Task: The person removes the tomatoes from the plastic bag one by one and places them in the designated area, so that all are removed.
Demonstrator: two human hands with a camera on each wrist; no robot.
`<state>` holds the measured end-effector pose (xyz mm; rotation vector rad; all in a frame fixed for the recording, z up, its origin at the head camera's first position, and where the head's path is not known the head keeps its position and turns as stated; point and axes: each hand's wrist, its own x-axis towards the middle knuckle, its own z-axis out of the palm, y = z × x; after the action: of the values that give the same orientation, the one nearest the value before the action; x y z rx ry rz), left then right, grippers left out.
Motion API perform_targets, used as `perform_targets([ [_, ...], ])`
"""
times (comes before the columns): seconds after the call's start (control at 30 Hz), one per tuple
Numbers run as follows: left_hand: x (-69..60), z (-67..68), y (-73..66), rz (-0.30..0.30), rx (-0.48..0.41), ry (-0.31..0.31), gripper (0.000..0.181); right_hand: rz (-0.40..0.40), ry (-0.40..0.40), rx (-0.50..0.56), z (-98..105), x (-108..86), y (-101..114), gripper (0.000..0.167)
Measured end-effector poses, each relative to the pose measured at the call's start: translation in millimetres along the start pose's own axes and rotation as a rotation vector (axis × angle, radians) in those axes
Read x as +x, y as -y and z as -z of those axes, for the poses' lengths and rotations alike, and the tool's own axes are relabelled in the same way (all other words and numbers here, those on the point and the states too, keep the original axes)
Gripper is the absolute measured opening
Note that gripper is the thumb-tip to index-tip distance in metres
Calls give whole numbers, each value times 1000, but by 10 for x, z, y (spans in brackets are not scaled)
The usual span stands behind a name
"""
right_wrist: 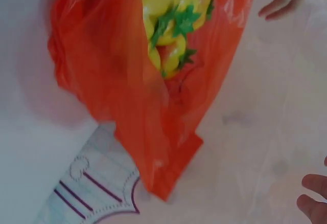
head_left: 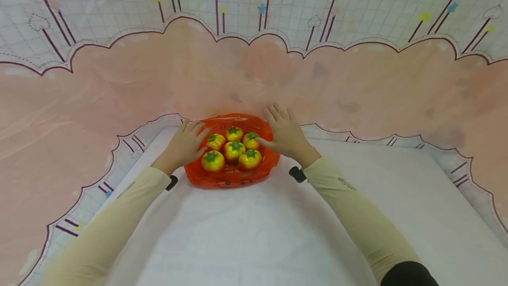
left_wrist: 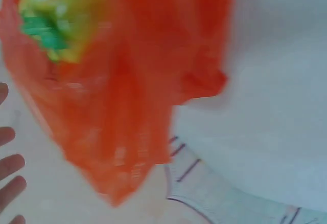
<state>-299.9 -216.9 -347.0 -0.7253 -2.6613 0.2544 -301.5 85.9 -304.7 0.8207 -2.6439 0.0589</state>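
An orange-red plastic bag [head_left: 206,182] lies on the white surface with its mouth spread open. Several tomatoes [head_left: 234,152], yellow and red with green star-shaped tops, are grouped inside it. At the bag's left side is my left hand [head_left: 184,142], fingers spread; whether it touches the bag I cannot tell. My right hand [head_left: 286,135] is at the right side, fingers spread, its thumb near a tomato. In the left wrist view, fingertips [left_wrist: 11,168] appear apart from the bag. The right wrist view has fingertips [right_wrist: 312,208] at its lower right, also apart from the bag.
A white board or sheet [head_left: 254,233] is under the bag and reaches toward the front. Around and behind it spreads a pink cloth [head_left: 357,87] with scalloped edges and printed candles. Black wrist straps [head_left: 297,174] show at both wrists.
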Motion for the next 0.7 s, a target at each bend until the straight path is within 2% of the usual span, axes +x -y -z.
perform_targets([
  [0.13, -56, -145, 52, -14, 6, -6, 52, 48, -38, 76, -129, 29, 99, 79],
  [0.27, -94, -220, 70, 7, -1, -11, 45, 67, -44, 220, -308, 38, 151, 77],
  [0.5, -113, -327, 43, 21, 28, -54, 34, -24, 42, 507, -575, 9, 181, 71],
  [0.7, -152, -355, 18, 37, 45, -79, 27, -95, 91, 632, -782, 5, 164, 71],
])
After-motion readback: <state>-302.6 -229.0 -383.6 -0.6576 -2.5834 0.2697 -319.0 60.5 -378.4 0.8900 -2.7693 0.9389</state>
